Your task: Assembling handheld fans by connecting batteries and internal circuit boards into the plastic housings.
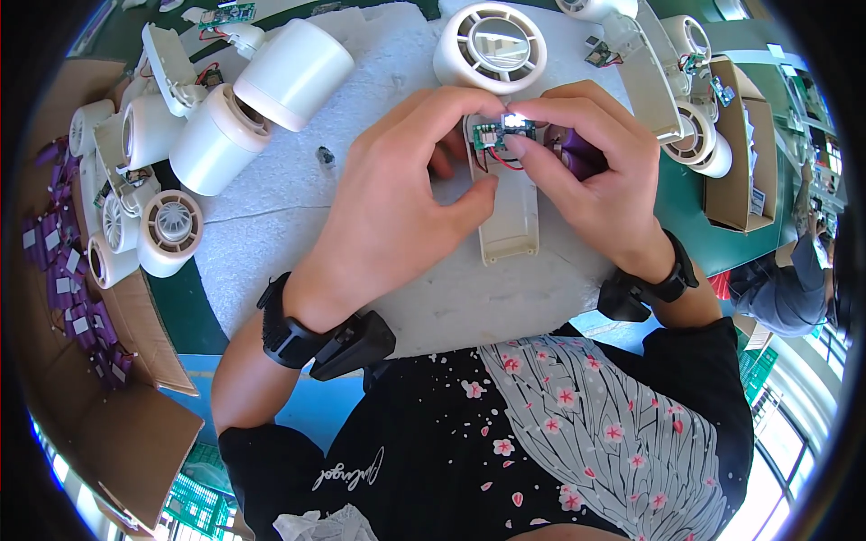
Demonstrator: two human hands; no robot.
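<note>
Probably the board (pixel 488 136) is being fitted: the left hand (pixel 392 194) grasps the cover (pixel 510 221), the right hand (pixel 609 176) pinches the board, and next move should need careful alignment

Small green circuit board (pixel 488 136), red wires (pixel 507 165) attached, over long cream casing (pixel 510 216)

Two hands (pixel 388 203), two wristbands (pixel 302 334), one fingertip-held circuit board (pixel 489 136)
</note>
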